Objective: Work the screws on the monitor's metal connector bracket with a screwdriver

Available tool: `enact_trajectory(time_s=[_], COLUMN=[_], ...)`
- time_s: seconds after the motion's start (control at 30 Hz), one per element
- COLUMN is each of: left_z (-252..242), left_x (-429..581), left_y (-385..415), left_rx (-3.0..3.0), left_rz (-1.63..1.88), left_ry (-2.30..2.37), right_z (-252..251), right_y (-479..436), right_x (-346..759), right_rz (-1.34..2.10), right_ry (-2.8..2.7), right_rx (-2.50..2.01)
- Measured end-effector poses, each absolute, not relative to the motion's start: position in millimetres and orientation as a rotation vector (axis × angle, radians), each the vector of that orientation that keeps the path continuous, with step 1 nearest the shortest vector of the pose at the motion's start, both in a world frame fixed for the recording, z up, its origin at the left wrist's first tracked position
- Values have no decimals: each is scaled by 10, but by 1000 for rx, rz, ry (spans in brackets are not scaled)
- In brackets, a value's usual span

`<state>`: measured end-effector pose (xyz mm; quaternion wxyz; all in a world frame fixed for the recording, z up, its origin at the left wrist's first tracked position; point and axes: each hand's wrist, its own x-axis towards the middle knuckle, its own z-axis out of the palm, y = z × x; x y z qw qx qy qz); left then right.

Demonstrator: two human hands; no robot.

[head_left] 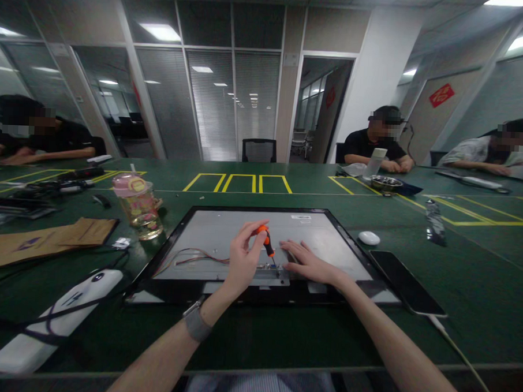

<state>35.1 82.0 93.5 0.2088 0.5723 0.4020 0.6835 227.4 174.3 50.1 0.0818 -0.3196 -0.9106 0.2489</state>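
Observation:
A flat panel with a black frame and a grey metal back [208,228] lies on the green table. My left hand [245,253] is wrapped round the orange and black handle of a screwdriver [267,242], whose shaft slants down to a metal strip [266,276] near the panel's front edge. Just right of the tip, my right hand [308,263] lies on the panel with its fingers spread. Thin coloured wires [193,255] run across the panel's left part toward the strip. A watch with a grey band is on my left wrist.
Left of the panel are a pink-lidded bottle [143,208], brown paper envelopes [38,241] and a white device [61,320] with black cable. At right lie a white case [369,238] and a plugged-in phone [407,283]. Several people sit across the table [237,351].

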Motion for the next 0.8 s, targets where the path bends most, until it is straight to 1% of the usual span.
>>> enact_trajectory(time_s=[0.2, 0.37, 0.6, 0.8], left_z=[892, 925, 932, 926], left_x=[353, 349, 341, 330], left_y=[867, 842, 825, 844], left_rx=[1598, 1588, 1579, 1636], left_rz=[2016, 1971, 1902, 1935], left_ry=[1185, 1231, 1103, 1253], right_z=[502, 506, 493, 513], right_y=[1744, 1742, 1750, 1731], right_x=[2277, 2277, 2277, 2282], right_rz=[743, 732, 739, 744], right_ry=[-2712, -2718, -2717, -2705], right_rx=[-952, -955, -948, -944])
